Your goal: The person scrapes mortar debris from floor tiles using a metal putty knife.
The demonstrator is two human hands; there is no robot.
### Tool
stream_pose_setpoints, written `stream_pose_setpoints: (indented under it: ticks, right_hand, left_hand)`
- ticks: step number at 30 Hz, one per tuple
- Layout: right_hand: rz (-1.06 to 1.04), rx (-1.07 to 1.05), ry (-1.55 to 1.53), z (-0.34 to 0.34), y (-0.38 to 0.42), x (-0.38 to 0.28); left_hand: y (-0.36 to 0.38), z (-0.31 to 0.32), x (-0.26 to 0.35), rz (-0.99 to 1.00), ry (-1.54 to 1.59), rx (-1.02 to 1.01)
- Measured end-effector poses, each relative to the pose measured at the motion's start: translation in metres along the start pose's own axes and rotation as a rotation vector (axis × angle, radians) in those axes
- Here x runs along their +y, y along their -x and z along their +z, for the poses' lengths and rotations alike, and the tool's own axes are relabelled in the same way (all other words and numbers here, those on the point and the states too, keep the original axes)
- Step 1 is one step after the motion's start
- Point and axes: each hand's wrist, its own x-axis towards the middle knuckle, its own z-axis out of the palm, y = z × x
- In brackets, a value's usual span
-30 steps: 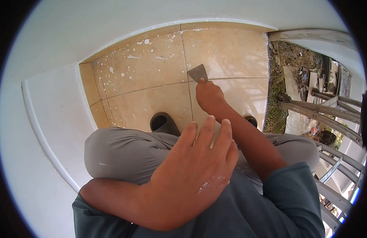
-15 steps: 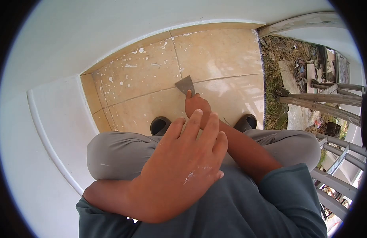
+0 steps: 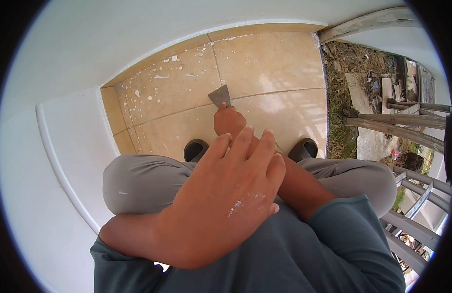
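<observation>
My right hand [image 3: 229, 121] is closed around the hidden handle of a scraper, one finger laid along it. The scraper's wide grey blade [image 3: 219, 96] points away from me, over or against the beige tiled floor [image 3: 265, 112]; contact cannot be made out. Much closer to the camera is my left hand [image 3: 226, 195], back upward, with fingers extended and somewhat apart. White smudges mark its skin. It hangs above my lap and covers part of my right forearm. White paint spots [image 3: 174, 58] dot the tiles, mostly at the far left.
White walls [image 3: 113, 44] with a tile skirting border the floor ahead and at left. My dark shoes [image 3: 303, 149] stand on the tiles below my bent knees. To the right, past the tile edge, lie dry grass [image 3: 340, 88], boards and a wooden ladder-like frame [image 3: 397, 128].
My right hand and the scraper have moved a little forward and left over the tiles. My left hand has shifted slightly right and forward, its fingers still extended.
</observation>
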Motion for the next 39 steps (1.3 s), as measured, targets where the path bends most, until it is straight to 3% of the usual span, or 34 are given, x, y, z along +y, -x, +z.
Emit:
stream_pose_setpoints:
  ticks: [1, 4, 7, 10, 13, 15, 17, 20, 24, 28, 31, 34, 39]
  right_hand:
    - [0.036, -0.015, -0.026, 0.004, 0.002, -0.002]
    - [-0.169, 0.003, 0.034, -0.015, -0.005, 0.016]
    - [-0.044, -0.036, 0.008, -0.011, 0.003, 0.005]
    - [-0.084, -0.058, 0.000, -0.004, 0.001, 0.009]
    - [-0.259, 0.104, -0.026, -0.019, -0.026, 0.039]
    - [-0.377, 0.307, -0.445, -0.022, -0.050, 0.071]
    - [-0.083, 0.164, -0.854, -0.078, -0.023, 0.073]
    - [-0.018, 0.153, -1.232, -0.086, -0.017, 0.094]
    - [0.221, -0.113, -0.918, -0.073, -0.010, 0.107]
    - [-0.114, 0.133, -0.548, -0.041, 0.016, 0.086]
    - [-0.045, 0.038, -0.157, -0.015, 0.021, 0.069]
    - [0.004, -0.064, -0.110, -0.005, 0.017, 0.056]
    - [-0.084, -0.004, -0.040, -0.019, -0.013, 0.040]
  left_hand:
    - [0.000, 0.000, 0.000, 0.004, 0.007, -0.016]
    - [-0.001, -0.001, 0.001, -0.028, -0.035, -0.026]
    - [-0.001, 0.002, 0.001, -0.017, 0.015, -0.010]
    - [-0.002, -0.001, 0.000, -0.028, -0.015, 0.000]
    - [-0.004, 0.003, 0.001, -0.016, -0.011, 0.005]
    - [-0.002, 0.004, 0.002, 0.001, -0.036, -0.021]
    - [0.001, 0.003, 0.004, 0.035, -0.032, -0.037]
    - [0.003, -0.001, 0.009, 0.100, 0.004, -0.019]
    - [-0.004, -0.002, 0.010, 0.138, -0.025, 0.009]
    - [-0.010, 0.005, 0.002, 0.192, -0.096, 0.173]
    - [-0.009, -0.003, 0.000, 0.131, -0.012, 0.037]
    - [-0.010, -0.002, -0.008, 0.073, 0.029, 0.012]
    - [-0.012, -0.001, -0.021, 0.012, 0.059, -0.016]
